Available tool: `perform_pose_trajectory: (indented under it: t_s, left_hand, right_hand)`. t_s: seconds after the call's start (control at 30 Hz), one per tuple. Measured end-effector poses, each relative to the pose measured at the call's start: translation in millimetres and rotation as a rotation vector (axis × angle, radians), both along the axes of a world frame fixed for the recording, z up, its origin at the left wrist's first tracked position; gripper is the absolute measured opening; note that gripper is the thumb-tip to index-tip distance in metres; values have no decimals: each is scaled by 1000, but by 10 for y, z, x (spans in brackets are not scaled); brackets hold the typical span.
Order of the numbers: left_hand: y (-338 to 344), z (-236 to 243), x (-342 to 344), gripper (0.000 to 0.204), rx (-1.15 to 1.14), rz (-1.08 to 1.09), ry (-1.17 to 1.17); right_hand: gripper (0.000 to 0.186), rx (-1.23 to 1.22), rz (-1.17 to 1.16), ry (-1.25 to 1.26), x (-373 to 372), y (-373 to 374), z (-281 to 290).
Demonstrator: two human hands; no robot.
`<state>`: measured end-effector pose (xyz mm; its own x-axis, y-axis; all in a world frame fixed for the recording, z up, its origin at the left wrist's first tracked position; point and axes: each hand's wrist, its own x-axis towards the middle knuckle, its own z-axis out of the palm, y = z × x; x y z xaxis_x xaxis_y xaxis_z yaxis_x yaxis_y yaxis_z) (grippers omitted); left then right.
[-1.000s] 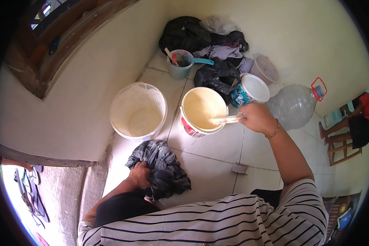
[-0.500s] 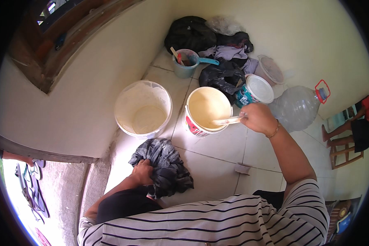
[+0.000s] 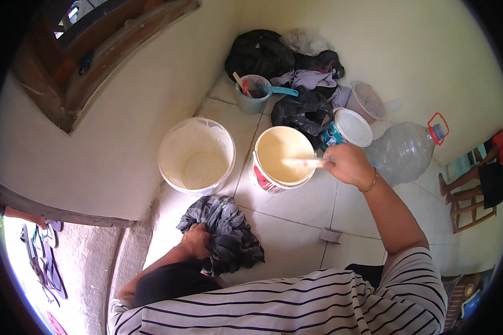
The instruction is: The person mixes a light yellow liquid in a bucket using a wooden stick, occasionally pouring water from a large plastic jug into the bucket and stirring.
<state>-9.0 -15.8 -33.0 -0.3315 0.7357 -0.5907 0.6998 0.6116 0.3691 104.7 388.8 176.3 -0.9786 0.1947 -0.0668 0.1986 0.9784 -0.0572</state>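
Observation:
My right hand [image 3: 345, 165] grips a pale flat stick [image 3: 303, 162], its far end blurred inside a white bucket of cream liquid [image 3: 279, 142] with a red patterned side. My left hand [image 3: 195, 241] is closed on a crumpled dark grey plaid cloth [image 3: 229, 229] on the tiles. Left of the cream bucket stands a wide translucent bucket [image 3: 176, 151] with pale residue inside. Just beyond my right hand are a lidded teal-and-white tub [image 3: 352, 125] and a big clear water jug [image 3: 399, 151] with a red handle.
A blue dipper [image 3: 248, 103] with tools, black bags [image 3: 257, 50] and cloths are heaped in the corner. A wooden window frame [image 3: 56, 84] is upper left. Sandals [image 3: 47, 262] lie beside the doorstep [image 3: 98, 268]. A person in red and black [image 3: 492, 178] is by a wooden stool at right.
The stick in my right hand has shifted slightly in the bucket and is now blurred. My left hand stays on the cloth. The whole view has shifted slightly.

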Motion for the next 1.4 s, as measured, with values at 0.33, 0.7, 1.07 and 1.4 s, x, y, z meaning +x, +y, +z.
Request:
perform_pose_trajectory:
  t_s: [0.33,0.7,1.07,1.4]
  left_hand:
    - [-12,-11,-3,40,-12,-17,7]
    - [-6,5,1,37,34,-3,19]
    - [-41,-23,0,33,73,19,12]
    - [-4,65,-19,39,6,-17,-5]
  right_hand:
    - [15,-62,-34,20,0,-16,-12]
    - [25,-211,-26,219,235,84,132]
    - [21,-31,2,243,599,-451,-206]
    - [20,-47,-21,309,460,-360,-79]
